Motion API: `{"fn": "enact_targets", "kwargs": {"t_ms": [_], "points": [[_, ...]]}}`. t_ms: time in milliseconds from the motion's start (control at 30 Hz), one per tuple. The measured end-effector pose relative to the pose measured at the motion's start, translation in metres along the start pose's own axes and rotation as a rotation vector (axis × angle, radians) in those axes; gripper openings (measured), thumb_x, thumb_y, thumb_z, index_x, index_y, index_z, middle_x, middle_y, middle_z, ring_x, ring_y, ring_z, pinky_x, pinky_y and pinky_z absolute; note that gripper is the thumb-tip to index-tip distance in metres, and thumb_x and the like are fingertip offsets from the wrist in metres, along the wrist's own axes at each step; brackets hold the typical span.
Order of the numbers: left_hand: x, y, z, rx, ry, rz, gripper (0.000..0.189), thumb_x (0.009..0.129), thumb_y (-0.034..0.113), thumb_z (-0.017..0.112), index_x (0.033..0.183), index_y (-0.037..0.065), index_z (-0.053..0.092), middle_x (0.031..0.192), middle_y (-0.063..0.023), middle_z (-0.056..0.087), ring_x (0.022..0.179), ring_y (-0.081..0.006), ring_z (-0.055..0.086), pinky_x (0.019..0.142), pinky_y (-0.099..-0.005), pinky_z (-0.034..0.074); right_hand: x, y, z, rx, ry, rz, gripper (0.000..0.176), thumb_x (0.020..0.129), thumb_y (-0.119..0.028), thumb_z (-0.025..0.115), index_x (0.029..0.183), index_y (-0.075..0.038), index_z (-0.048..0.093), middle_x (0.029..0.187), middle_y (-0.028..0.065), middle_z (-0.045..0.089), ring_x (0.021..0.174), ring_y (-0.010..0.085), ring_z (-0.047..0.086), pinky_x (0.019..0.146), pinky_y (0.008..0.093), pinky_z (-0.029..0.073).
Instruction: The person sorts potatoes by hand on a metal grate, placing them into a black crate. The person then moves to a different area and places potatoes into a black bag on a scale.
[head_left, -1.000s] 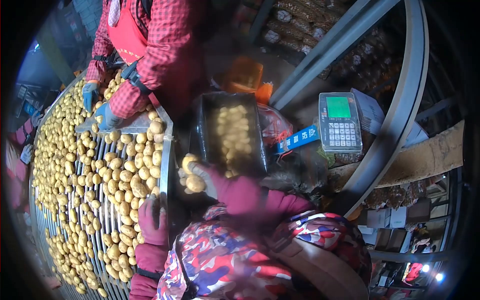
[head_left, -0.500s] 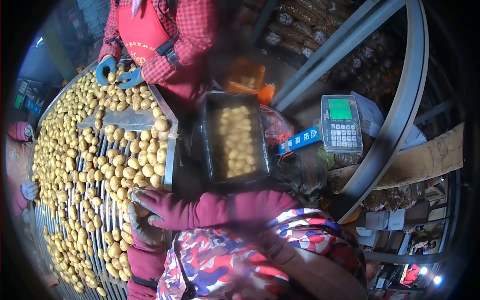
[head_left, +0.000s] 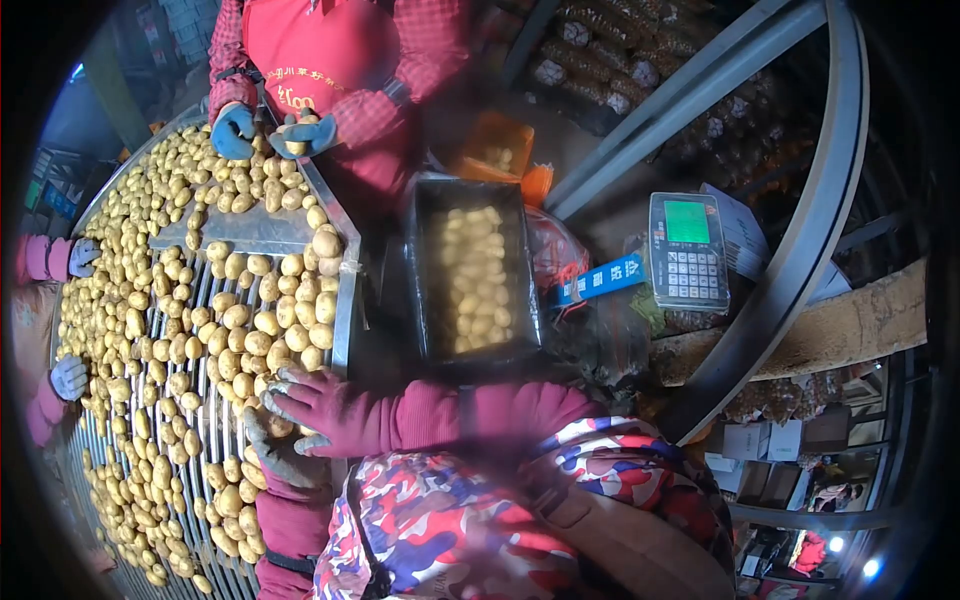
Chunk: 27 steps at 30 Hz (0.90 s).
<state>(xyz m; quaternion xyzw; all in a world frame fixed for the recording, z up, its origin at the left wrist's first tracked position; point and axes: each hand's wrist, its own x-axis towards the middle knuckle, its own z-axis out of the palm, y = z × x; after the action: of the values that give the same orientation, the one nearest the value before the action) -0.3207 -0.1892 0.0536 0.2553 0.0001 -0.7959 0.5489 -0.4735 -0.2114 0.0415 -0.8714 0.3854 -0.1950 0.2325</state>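
Observation:
My right hand point(head_left: 305, 408), in a dirty glove, has its fingers spread over the potatoes near the right edge of the slatted metal table point(head_left: 348, 300). Just below it in view, my left hand point(head_left: 282, 448), in a grey glove, is loosely cupped with fingers extended beside a potato point(head_left: 279, 425). That potato lies between my two hands; neither visibly grips it. Many potatoes point(head_left: 236, 343) cover the slats around them.
Across the table, a person in a red apron point(head_left: 300, 50) holds a potato in blue gloves. Another person's gloved hands point(head_left: 70, 378) are at the left edge. To the right stand a black-lined crate point(head_left: 424, 270) of potatoes, a digital scale point(head_left: 688, 250) and a curved metal frame point(head_left: 845, 130).
My right-hand fingers have spread slightly; my left hand has shifted slightly left. The aproned person's hands have moved right, lifting a potato. The left-edge person's hands have come onto the table edge.

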Motion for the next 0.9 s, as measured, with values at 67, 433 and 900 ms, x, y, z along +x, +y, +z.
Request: {"fn": "enact_targets", "kwargs": {"t_ms": [67,433,900], "points": [[-0.005,0.001,0.026,-0.089,0.118,-0.028,0.067,0.105,0.054,0.037,0.155,0.009,0.035,0.158,-0.015,0.037,0.144,-0.0318,0.038,0.121,-0.0488,0.029,0.001,-0.003,-0.007,0.0,-0.046,0.002,0.095,0.08,-0.051,0.072,0.153,-0.003,0.035,0.148,0.0223,0.043,0.146,0.0395,0.031,0.114,0.0555,0.031],[-0.011,0.034,-0.023,0.474,0.187,0.205,0.056,0.1,0.06,0.046,0.097,0.007,0.061,0.084,-0.0104,0.065,0.08,-0.0233,0.063,0.075,-0.0373,0.053,-0.003,-0.002,-0.006,0.118,-0.02,0.004,0.088,0.085,-0.053,0.068,0.152,-0.005,0.038,0.145,0.0236,0.047,0.135,0.0387,0.044,0.114,0.0527,0.034],[-0.07,0.117,-0.075,2.57,0.583,0.697,0.072,0.077,0.034,0.08,0.138,0.006,0.055,0.128,-0.0187,0.059,0.123,-0.0379,0.051,0.104,-0.0497,0.042,-0.006,0.014,0.037,-0.096,0.078,-0.061,0.066,0.087,-0.044,0.067,0.142,-0.012,0.051,0.135,0.0146,0.055,0.133,0.0335,0.046,0.111,0.0481,0.039]]}}
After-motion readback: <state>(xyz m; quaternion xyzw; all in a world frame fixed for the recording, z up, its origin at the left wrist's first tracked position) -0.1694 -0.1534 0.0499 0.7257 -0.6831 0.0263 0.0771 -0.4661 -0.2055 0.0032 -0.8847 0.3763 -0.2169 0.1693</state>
